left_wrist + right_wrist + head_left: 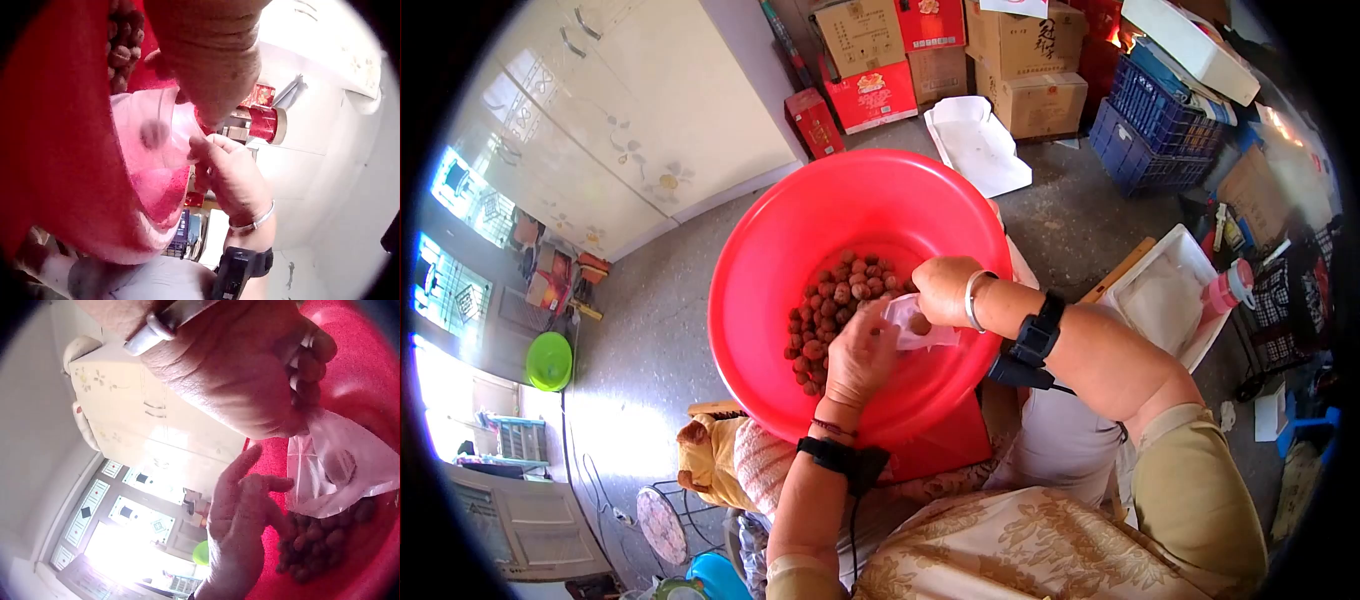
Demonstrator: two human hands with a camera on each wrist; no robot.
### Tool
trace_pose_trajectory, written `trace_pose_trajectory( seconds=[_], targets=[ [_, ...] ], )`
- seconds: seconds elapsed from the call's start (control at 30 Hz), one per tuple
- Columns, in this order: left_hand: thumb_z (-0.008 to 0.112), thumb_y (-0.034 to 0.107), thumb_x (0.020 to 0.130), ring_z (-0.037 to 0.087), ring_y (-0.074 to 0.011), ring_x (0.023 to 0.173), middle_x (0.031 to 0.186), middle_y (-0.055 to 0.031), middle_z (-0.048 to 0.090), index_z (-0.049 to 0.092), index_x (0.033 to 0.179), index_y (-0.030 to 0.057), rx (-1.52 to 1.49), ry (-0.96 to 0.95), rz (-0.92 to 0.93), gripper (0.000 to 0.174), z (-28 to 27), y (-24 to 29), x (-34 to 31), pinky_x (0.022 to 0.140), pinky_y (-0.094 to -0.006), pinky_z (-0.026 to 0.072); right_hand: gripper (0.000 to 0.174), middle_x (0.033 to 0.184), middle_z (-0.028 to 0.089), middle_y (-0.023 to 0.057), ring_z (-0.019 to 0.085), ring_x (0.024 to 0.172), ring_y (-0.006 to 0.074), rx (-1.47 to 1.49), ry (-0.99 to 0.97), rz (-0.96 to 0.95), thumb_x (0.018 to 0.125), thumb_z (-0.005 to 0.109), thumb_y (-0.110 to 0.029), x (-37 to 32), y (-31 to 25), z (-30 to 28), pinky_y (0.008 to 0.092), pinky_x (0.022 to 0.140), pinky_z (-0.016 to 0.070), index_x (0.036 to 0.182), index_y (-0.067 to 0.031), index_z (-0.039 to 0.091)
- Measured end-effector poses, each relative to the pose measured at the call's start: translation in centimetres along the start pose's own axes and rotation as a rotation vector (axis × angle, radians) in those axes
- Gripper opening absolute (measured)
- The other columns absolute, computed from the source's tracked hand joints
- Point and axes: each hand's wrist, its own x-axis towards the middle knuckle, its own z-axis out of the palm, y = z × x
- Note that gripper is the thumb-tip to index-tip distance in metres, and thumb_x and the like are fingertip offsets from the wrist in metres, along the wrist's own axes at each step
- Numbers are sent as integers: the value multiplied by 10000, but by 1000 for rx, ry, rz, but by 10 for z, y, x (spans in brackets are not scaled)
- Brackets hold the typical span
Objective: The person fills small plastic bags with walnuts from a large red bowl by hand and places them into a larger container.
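Observation:
A big red basin [750,270] holds a heap of brown walnuts [840,295]. Above it hangs a small translucent plastic bag [943,337] with one walnut [919,324] inside. The right hand [945,290] pinches the bag's top edge; in the left wrist view, thumb and fingertips of that right hand [234,178] grip the bag [140,119]. Beside the bag's mouth is the left hand [862,352]. In the right wrist view the left hand [240,531] has its fingers spread and loosely bent near the bag [337,465], not visibly holding anything.
Cardboard boxes [1030,100] and a white foam tray [980,145] lie beyond the basin. Blue crates [1150,130] and a white foam box [1190,250] stand at the right. A round stool [662,525] and green basin [549,361] are at the left.

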Motion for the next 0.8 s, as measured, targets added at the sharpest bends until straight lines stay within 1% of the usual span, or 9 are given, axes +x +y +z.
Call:
trace_pose_trajectory(
  seconds=[0.07,0.1,0.33,0.4,0.43,0.5,0.53,0.67,0.8],
  targets=[
    [673,123,944,623,-107,684,811,-43,673,638,1269,76,-90,190,11,330,0,-6,4,648,-257,514,234,981,735,230,727,939,379,-4,-4,-5,816,706,-186,0,0,-2,452,812,582,962,-12,764],
    [673,123,944,623,-107,684,811,-43,673,638,1269,76,-90,190,10,330,0,-9,4,648,-257,514,213,979,733,234,726,936,383,-11,-6,-8,819,668,-138,0,1,-2,451,812,581,956,-6,763],
    [629,161,985,688,-252,779,910,-137,699,639,1164,50,-41,264,-147,211,-1,-25,6,710,-357,551,210,969,730,238,721,939,391,-14,2,-5,807,641,-109,0,3,-7,460,807,575,946,-6,761],
    [624,125,973,686,-294,907,988,-144,690,639,1150,29,159,221,-73,202,3,-45,6,816,-362,544,206,972,730,235,721,942,389,-1,65,15,809,646,-113,1,7,-4,462,807,573,945,-12,763],
    [613,76,926,655,-386,1009,1047,-186,680,641,1120,18,213,146,-75,204,6,-51,4,900,-421,528,206,972,730,235,721,942,389,-1,65,14,809,646,-113,0,6,-5,462,807,573,945,-12,763],
    [574,64,890,615,-406,1072,1061,-198,672,658,1088,40,358,-80,88,215,14,-64,2,942,-489,492,201,974,731,232,722,943,382,-4,92,10,815,650,-118,-3,5,-7,464,812,572,946,-16,764],
    [548,74,874,568,-413,1173,1167,-212,644,644,1166,55,407,-373,33,308,16,-72,6,1028,-503,449,201,974,731,232,722,943,382,-3,92,9,815,650,-118,-3,5,-7,464,812,572,946,-16,764],
    [485,84,911,521,-386,1273,1347,-195,560,565,1330,98,459,-393,215,427,37,-93,-12,1067,-491,447,198,971,732,229,723,943,377,-12,98,17,819,655,-119,-4,4,-9,464,818,571,949,-19,766],
    [483,99,922,544,-393,1233,1329,-176,582,587,1316,104,481,-421,164,408,35,-77,-13,1054,-488,455,201,967,735,222,725,940,374,-11,94,5,814,664,-126,-6,4,-11,462,818,573,949,-20,768]
  ],
)
